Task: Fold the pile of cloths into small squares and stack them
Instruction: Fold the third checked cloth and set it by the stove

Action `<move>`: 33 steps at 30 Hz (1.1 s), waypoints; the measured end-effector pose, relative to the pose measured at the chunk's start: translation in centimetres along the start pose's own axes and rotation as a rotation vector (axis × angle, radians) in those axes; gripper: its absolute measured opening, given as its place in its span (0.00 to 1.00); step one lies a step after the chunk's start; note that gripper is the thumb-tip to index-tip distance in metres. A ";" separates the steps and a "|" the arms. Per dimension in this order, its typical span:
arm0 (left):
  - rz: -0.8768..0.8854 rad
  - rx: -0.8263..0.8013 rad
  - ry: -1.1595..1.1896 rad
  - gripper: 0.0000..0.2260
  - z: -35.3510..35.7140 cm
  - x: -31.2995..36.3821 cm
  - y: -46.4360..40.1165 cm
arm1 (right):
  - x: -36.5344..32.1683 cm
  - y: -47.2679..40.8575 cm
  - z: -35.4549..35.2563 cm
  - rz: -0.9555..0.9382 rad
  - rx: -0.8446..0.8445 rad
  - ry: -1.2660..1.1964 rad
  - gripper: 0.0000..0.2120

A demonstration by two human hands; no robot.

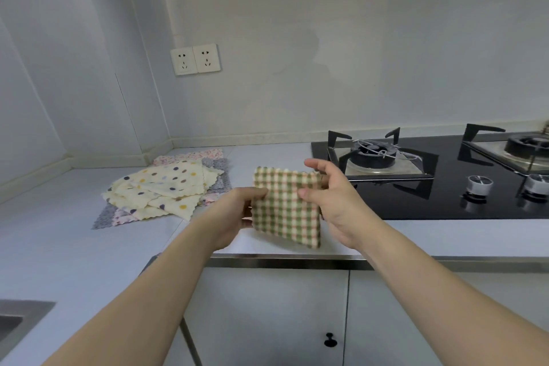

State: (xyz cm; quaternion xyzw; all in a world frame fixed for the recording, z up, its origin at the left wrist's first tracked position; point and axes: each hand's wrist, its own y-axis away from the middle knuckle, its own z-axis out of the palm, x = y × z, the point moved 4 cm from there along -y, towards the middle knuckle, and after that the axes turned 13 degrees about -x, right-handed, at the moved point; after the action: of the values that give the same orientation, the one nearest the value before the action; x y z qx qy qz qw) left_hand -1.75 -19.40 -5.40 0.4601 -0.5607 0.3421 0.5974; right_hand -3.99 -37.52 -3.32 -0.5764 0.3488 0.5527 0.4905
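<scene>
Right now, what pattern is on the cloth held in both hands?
A green, white and orange-red check, seen in the head view on the folded cloth.

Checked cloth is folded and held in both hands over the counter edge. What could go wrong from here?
1. The checked cloth is held only at its side edges by the left hand and right hand; a loose grip may let the fold open.
2. It hangs near the counter edge and could drop to the floor.
3. The hob is close beside it.

Both forearms reach forward; left hand point(237, 211) and right hand point(335, 196) seemingly pinch opposite edges, thumbs frontward.
</scene>
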 end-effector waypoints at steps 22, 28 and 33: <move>0.244 0.471 -0.418 0.14 1.1 6.9 -17.9 | 0.8 -16.9 -9.0 0.121 0.450 0.508 0.14; 0.226 0.333 -0.325 0.13 4.5 17.2 -18.3 | -8.8 -17.5 -12.3 0.193 0.534 0.302 0.12; 0.198 0.235 -0.373 0.10 9.5 24.3 -16.5 | -17.5 -13.4 -14.6 0.263 0.622 0.273 0.10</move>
State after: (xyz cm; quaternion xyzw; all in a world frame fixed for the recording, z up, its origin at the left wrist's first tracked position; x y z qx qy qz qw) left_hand 13.46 -36.56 15.29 0.5244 -0.6600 0.3713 0.3894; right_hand 10.44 -50.14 14.87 -0.4185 0.6334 0.3966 0.5161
